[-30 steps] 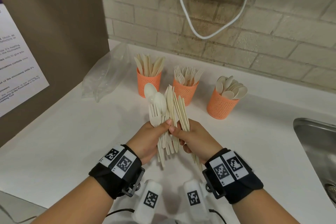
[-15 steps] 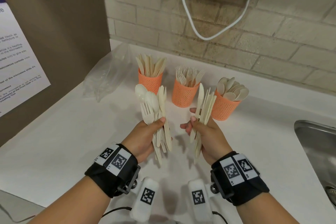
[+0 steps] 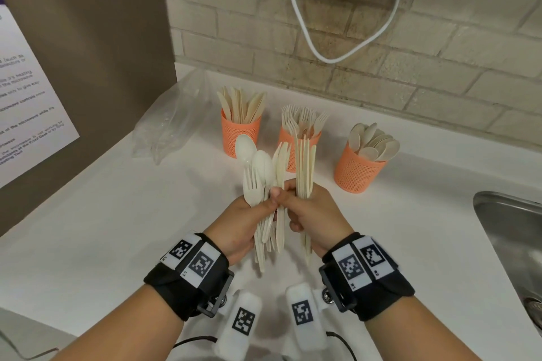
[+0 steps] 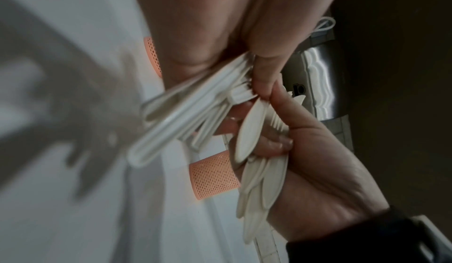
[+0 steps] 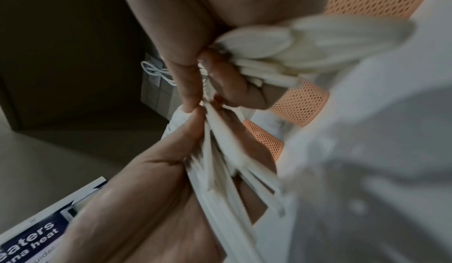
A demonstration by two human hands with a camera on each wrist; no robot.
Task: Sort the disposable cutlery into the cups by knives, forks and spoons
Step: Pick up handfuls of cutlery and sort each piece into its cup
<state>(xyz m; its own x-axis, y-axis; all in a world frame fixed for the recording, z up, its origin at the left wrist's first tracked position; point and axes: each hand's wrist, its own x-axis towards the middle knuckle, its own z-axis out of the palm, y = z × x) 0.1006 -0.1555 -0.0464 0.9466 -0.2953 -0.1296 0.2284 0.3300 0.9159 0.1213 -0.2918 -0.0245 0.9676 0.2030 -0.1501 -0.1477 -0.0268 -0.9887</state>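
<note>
Gripping a mixed bundle of cutlery (image 3: 265, 184), the left hand (image 3: 243, 223) has its fingers and thumb curled round the handles; spoon bowls and fork tines stand up above the fist. The right hand (image 3: 313, 214) is clamped on a separate bundle of knives (image 3: 305, 167), held upright. Both hands are raised above the white table (image 3: 117, 228), with the thumbs touching between the two bundles.

Three orange mesh cups stand in a row on the table beyond the hands:
- the left cup (image 3: 240, 132) holds knives;
- the middle cup (image 3: 286, 143), partly hidden behind the held cutlery, holds forks;
- the right cup (image 3: 356, 170) holds spoons.

A crumpled clear plastic bag (image 3: 173, 120) lies on the table left of the cups. A steel sink (image 3: 510, 231) is set into the table at the right. A printed notice (image 3: 26, 102) hangs on the brown panel at the left.
</note>
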